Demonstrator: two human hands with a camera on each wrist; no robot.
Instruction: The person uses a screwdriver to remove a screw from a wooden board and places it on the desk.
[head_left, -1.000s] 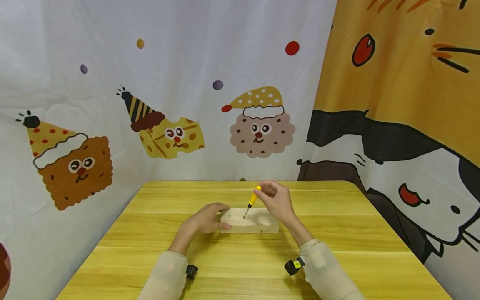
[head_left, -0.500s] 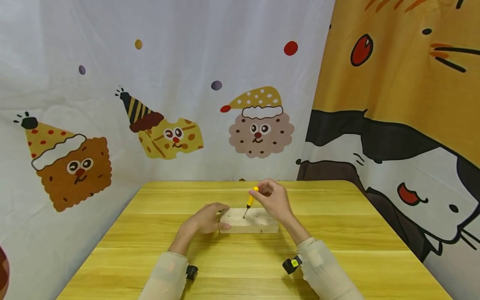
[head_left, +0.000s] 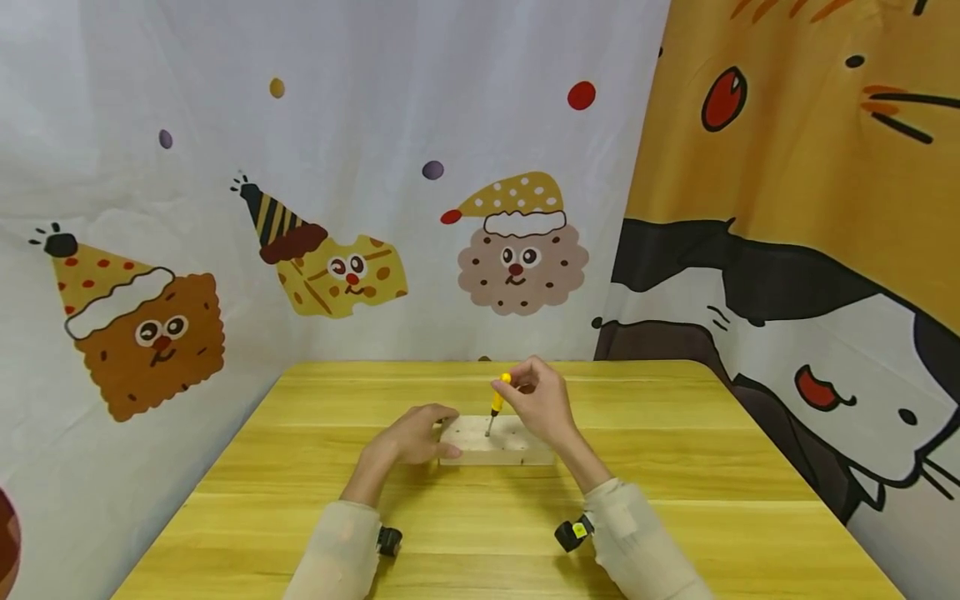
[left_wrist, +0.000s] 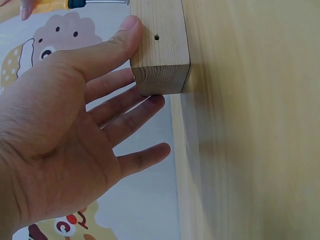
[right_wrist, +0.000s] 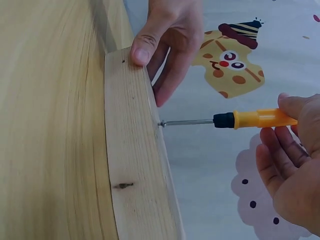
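Note:
A pale wooden block (head_left: 510, 457) lies on the table in the head view, with small holes in its faces. My left hand (head_left: 408, 436) holds its left end, the thumb on the near face and the fingers round the far side, as the left wrist view shows. My right hand (head_left: 546, 407) pinches the yellow handle of a screwdriver (right_wrist: 255, 119) between thumb and fingers above the block. The screwdriver's tip meets the head of a small screw (right_wrist: 161, 124) that stands a little out of the block's top. The shaft leans slightly to the right.
The wood-grain table (head_left: 465, 542) extends on all sides of the block. Behind it hangs a white curtain (head_left: 360, 125) with cartoon prints, and an orange cartoon curtain (head_left: 705, 183) is at the right. Black cameras sit on both wrists.
My right hand has shifted slightly left, bringing the screwdriver handle more upright while its tip stays at the same spot. The left hand and the block keep their place.

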